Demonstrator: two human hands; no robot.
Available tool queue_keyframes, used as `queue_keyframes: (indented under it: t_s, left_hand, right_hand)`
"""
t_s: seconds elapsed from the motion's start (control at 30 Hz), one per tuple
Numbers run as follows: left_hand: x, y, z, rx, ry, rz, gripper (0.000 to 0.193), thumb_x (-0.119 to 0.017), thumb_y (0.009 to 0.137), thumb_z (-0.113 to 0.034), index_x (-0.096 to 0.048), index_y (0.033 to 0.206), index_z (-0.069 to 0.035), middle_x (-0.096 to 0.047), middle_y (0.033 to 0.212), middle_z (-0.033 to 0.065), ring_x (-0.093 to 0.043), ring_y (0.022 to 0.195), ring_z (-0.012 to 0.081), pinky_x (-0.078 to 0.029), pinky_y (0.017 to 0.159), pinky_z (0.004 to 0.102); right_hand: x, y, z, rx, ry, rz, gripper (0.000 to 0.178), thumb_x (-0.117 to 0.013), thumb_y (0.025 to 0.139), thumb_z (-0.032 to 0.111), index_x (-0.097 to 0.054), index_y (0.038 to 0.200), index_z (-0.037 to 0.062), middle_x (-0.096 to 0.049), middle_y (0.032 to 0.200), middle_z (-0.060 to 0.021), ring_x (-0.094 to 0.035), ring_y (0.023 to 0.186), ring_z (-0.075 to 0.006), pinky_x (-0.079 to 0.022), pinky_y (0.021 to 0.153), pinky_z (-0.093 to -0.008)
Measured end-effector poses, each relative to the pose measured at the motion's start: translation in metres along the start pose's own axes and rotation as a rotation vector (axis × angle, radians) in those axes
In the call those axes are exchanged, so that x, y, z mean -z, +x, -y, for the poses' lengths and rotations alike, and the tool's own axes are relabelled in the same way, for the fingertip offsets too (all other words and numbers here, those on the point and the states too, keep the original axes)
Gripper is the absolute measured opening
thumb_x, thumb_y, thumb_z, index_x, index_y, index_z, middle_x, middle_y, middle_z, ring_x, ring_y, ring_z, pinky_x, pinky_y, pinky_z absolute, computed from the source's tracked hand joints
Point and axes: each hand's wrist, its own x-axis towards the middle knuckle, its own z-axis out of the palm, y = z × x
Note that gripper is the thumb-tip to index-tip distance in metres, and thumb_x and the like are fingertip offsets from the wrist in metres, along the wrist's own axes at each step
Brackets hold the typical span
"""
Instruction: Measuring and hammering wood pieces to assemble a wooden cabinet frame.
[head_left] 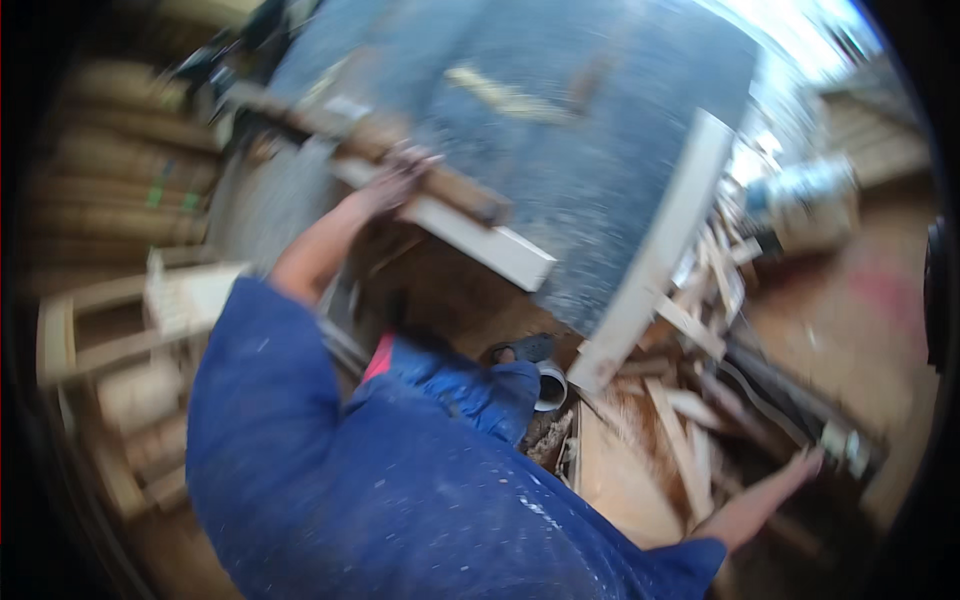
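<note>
My left hand (402, 178) lies across a brown wooden bar (465, 193), its fingers bent over the wood though blurred. Beneath the bar, a pale squared board (485, 243) juts out along the near edge of a large blue-grey tabletop (620, 130). Far out to the lower right, my right hand (798, 468) is at the end of my stretched arm. Its fingertips come close to a small pale-green and white piece (846, 447) at the end of a dark bar (790, 395). Blur hides whether they touch it and how the fingers are set.
A long pale plank (655, 255) runs along the table's right side. Wood offcuts (690, 430) lie heaped beside it. A white pipe-like ring (551, 386) is near my foot. Wooden frames (110, 340) stand at the left, and a light-coloured tub (815, 205) at the right.
</note>
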Motion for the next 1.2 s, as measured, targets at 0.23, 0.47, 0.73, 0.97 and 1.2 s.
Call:
queue_keyframes:
  t_s: [0.23, 0.47, 0.73, 0.97, 1.2]
  left_hand:
    - [0.011, -0.008, -0.007, 0.001, 0.030, -0.010, 0.127, -0.075, 0.056, -0.069, -0.029, 0.155, -0.003, -0.042, 0.138, 0.0182, -0.038, 0.137, 0.0363, -0.015, 0.123, 0.0566]
    - [0.005, -0.011, 0.001, -0.050, -0.044, -0.180, 0.133, -0.079, 0.050, -0.070, -0.030, 0.154, -0.003, -0.042, 0.137, 0.0175, -0.038, 0.135, 0.0368, -0.017, 0.122, 0.0567]
    - [-0.005, -0.010, 0.009, -0.088, -0.153, -0.297, 0.129, -0.075, 0.056, -0.078, -0.037, 0.152, -0.001, -0.046, 0.134, 0.0187, -0.042, 0.133, 0.0368, -0.024, 0.120, 0.0532]
    - [0.002, -0.013, 0.008, -0.099, -0.160, -0.305, 0.129, -0.072, 0.059, -0.084, -0.037, 0.151, -0.001, -0.044, 0.138, 0.0205, -0.040, 0.134, 0.0378, -0.025, 0.117, 0.0538]
    - [0.001, -0.015, 0.008, -0.136, -0.159, -0.351, 0.131, -0.073, 0.058, -0.084, -0.036, 0.150, 0.002, -0.046, 0.136, 0.0210, -0.043, 0.128, 0.0380, -0.029, 0.113, 0.0531]
  right_hand:
    - [-0.015, 0.040, 0.032, -0.929, 1.306, -0.422, 0.029, -0.069, 0.083, 0.004, -0.065, 0.106, -0.0125, -0.068, 0.108, -0.0237, -0.069, 0.091, -0.0346, -0.059, 0.084, -0.0413]
    - [-0.050, -0.107, 0.160, -0.235, 0.998, -0.159, 0.061, -0.069, 0.081, -0.001, -0.049, 0.138, -0.0049, -0.066, 0.111, -0.0192, -0.060, 0.091, -0.0285, -0.053, 0.086, -0.0408]
    - [-0.007, -0.390, 0.291, 0.015, 0.553, 0.002, 0.070, -0.069, 0.086, 0.014, -0.043, 0.150, 0.0031, -0.049, 0.144, -0.0229, -0.050, 0.131, -0.0370, -0.039, 0.112, -0.0438]
    - [0.029, -0.473, 0.431, 0.171, 0.556, -0.061, 0.058, -0.067, 0.096, 0.025, -0.049, 0.143, -0.0033, -0.051, 0.138, -0.0263, -0.051, 0.129, -0.0384, -0.048, 0.105, -0.0426]
    - [0.028, -0.456, 0.516, 0.302, 0.525, -0.182, 0.066, -0.071, 0.093, 0.028, -0.045, 0.143, -0.0047, -0.047, 0.138, -0.0263, -0.046, 0.131, -0.0420, -0.038, 0.112, -0.0485]
